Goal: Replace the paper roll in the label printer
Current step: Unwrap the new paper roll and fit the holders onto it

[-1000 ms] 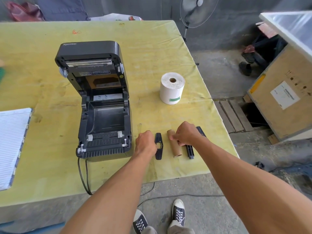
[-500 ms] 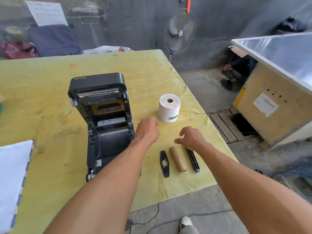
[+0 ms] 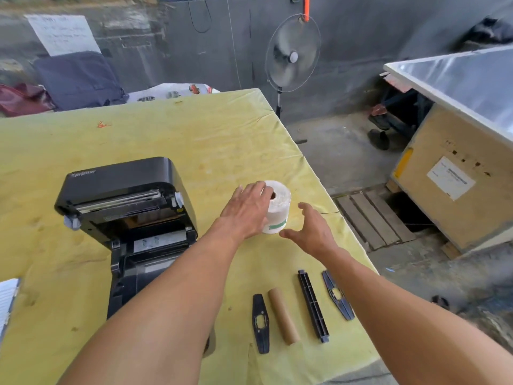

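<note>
A black label printer [image 3: 130, 207] stands with its lid raised on the yellow table [image 3: 194, 140]. To its right a new white paper roll [image 3: 279, 209] stands upright, with a green tape strip near its base. My left hand [image 3: 248, 211] lies against the roll's left side and top, fingers spread. My right hand [image 3: 312, 230] hovers open just right of the roll, apart from it. Nearer the front edge lie the empty brown cardboard core [image 3: 283, 315], a black spindle bar [image 3: 313, 305] and two flat black end guides [image 3: 261, 323], [image 3: 338, 295].
A lined notepad [image 3: 7, 301] pokes in at the left edge. The table's right edge runs close beside the parts. Beyond it stand a pedestal fan [image 3: 291, 55] and a wooden crate [image 3: 455, 179] on the concrete floor.
Both hands have left the parts near the front edge and reached forward to the white roll. The left hand now touches it. The view has tilted upward.
</note>
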`<state>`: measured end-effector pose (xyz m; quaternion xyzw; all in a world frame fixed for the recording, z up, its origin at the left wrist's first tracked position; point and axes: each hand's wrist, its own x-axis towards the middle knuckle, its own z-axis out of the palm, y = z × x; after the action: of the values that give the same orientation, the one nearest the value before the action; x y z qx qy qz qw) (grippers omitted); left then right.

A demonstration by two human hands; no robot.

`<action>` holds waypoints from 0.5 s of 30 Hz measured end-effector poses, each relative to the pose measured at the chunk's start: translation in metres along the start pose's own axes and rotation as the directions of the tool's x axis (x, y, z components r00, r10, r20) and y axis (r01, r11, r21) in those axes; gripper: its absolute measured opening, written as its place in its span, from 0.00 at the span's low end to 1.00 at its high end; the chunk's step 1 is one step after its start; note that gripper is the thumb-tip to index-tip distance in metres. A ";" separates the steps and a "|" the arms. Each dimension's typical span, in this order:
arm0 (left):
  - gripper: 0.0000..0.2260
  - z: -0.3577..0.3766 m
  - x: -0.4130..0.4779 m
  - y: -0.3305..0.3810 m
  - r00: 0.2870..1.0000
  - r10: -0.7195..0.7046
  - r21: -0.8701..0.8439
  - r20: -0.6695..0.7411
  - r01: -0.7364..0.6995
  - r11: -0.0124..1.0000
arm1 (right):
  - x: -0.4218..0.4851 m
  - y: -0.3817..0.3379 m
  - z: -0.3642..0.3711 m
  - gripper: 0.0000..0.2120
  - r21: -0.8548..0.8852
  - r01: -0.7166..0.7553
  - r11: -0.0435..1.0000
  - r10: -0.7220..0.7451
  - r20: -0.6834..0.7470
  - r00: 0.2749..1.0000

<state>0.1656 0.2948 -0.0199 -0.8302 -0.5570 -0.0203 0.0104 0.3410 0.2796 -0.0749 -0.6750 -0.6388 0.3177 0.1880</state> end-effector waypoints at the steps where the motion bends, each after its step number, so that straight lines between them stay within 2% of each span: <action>1: 0.25 0.003 0.007 -0.001 1.000 -0.001 0.011 0.030 0.000 1.000 | 0.009 0.001 0.000 0.44 0.003 0.003 1.000 -0.003 0.016 1.000; 8: 0.28 0.021 0.042 -0.007 0.972 -0.064 0.030 0.225 0.059 0.998 | 0.059 0.008 0.000 0.41 0.037 0.064 0.997 -0.069 0.161 0.985; 12: 0.25 0.019 0.053 -0.006 0.926 -0.118 -0.273 0.358 0.225 0.935 | 0.075 0.014 -0.002 0.37 0.107 0.118 0.987 -0.141 0.237 0.961; 15: 0.19 0.022 0.060 0.001 0.915 -0.268 -0.450 0.301 0.384 0.806 | 0.085 0.017 -0.014 0.32 0.168 0.127 0.977 -0.171 0.276 0.946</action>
<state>0.1899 0.3505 -0.0390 -0.6921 -0.6649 -0.0722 -0.2712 0.3614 0.3636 -0.0926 -0.5551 -0.6833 0.4444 0.1659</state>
